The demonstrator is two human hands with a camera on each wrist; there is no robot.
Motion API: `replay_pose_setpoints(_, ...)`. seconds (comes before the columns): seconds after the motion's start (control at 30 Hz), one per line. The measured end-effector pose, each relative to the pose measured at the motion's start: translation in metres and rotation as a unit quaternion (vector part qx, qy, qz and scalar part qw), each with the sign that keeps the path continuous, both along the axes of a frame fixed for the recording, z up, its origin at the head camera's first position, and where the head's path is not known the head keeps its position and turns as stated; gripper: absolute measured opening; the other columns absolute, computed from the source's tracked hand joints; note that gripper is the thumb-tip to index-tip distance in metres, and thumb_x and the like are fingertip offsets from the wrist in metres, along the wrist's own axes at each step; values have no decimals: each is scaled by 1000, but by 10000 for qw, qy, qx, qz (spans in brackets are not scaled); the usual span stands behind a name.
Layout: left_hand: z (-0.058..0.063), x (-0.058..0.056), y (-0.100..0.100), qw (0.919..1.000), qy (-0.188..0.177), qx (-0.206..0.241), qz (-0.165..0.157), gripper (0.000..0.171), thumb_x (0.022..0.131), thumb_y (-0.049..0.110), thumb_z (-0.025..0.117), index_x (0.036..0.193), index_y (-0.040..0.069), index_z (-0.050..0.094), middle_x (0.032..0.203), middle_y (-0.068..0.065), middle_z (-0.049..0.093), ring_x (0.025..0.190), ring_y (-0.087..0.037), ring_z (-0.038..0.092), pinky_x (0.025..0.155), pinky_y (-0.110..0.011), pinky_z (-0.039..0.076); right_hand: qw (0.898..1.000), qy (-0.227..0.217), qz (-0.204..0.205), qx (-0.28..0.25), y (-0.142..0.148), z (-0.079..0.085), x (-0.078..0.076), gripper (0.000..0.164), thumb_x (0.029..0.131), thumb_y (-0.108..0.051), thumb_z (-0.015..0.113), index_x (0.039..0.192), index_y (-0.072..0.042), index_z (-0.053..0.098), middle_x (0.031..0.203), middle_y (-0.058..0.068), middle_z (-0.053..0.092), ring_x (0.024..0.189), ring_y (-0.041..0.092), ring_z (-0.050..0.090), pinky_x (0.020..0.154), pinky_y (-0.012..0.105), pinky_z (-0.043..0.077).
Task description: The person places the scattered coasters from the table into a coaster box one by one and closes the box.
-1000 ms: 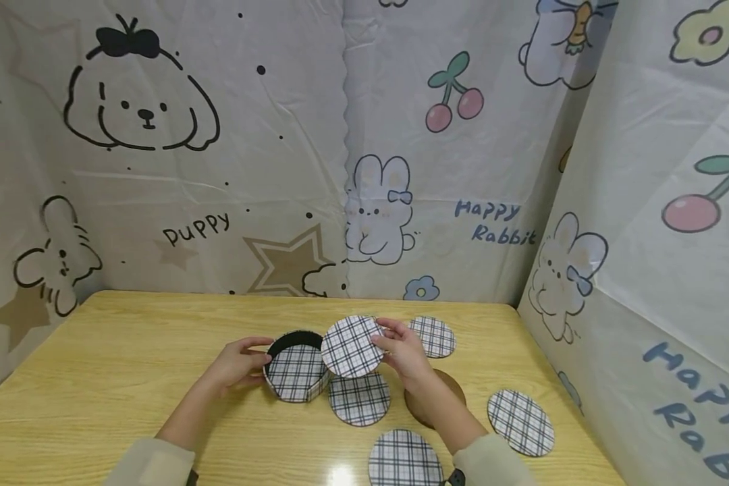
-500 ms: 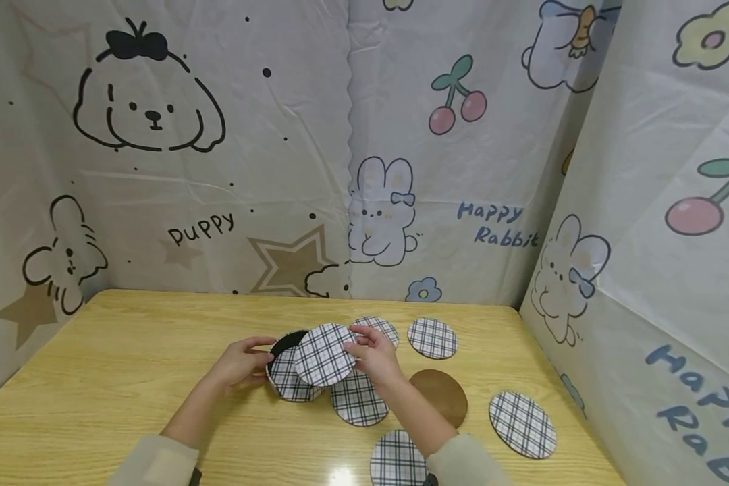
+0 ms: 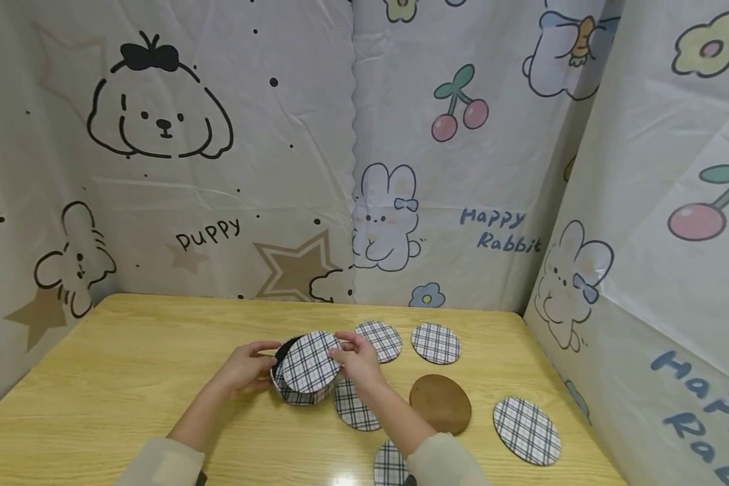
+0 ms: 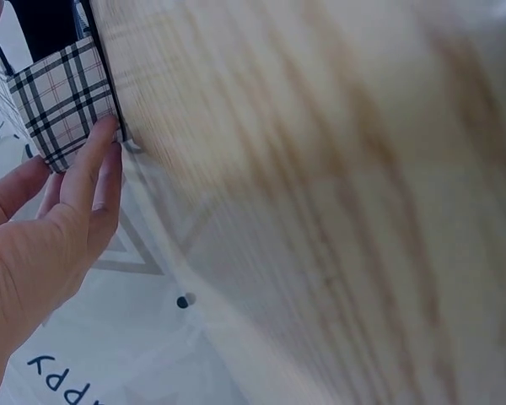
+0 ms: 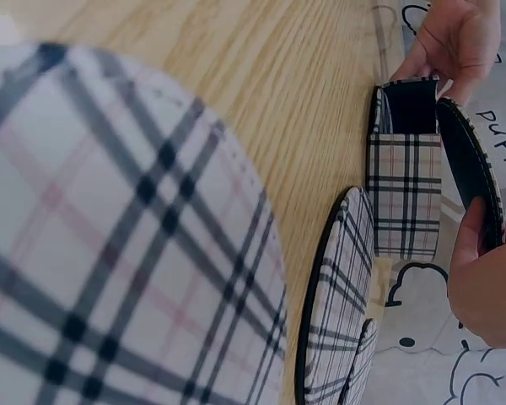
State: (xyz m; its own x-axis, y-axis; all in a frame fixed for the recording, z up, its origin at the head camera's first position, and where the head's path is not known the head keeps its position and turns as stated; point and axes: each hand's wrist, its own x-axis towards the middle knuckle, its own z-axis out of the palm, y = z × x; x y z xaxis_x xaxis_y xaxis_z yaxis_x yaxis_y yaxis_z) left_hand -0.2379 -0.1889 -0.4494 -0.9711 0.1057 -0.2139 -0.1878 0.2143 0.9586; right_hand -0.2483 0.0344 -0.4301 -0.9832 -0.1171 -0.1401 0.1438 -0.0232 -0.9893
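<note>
A round plaid coaster holder [image 3: 304, 395] with a dark inside stands on the table. My left hand [image 3: 247, 368] holds its left side; in the left wrist view the fingers [image 4: 88, 173] lie against the plaid wall [image 4: 67, 97]. My right hand [image 3: 358, 361] pinches the right edge of a round plaid coaster [image 3: 311, 362], tilted above the holder's opening. From the right wrist view, this coaster shows its dark underside [image 5: 464, 160], with one edge close to the holder's rim. The held coaster hides most of the holder's inside in the head view.
Plaid coasters lie at the back [image 3: 379, 341], back right [image 3: 435, 343], far right [image 3: 526, 430], beside the holder [image 3: 355, 405] and near the front [image 3: 390, 466]. A brown disc [image 3: 440, 403] lies among them. Printed cloth [image 3: 291, 169] hangs behind the wooden table [image 3: 158, 351].
My right hand has carried the pinched coaster left and slightly down, from beside the holder to over its opening. The left hand stays on the holder. The head view has shifted slightly.
</note>
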Motion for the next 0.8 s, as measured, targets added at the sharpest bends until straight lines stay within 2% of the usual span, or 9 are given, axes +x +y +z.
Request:
replay_pose_setpoints(0.27,0,0,2,10000,54,80,8,45,94,3,47,137,-7,39,127,-32,49,90,-19,63,76,-42,55,9994,113,-49,320,-8,-2,-6,38,86,-6,63,123,-4,56,93,1,47,74,11,47,61,23,45)
replay_pose_setpoints(0.8,1,0,0,9998,112,139,-78,46,93,2,48,136,-9,38,123,-32,51,89,-21,64,76,-44,56,9973,279,-97,669,-21,-7,-4,31,86,-4,63,117,-3,59,91,3,48,75,13,46,60,24,44)
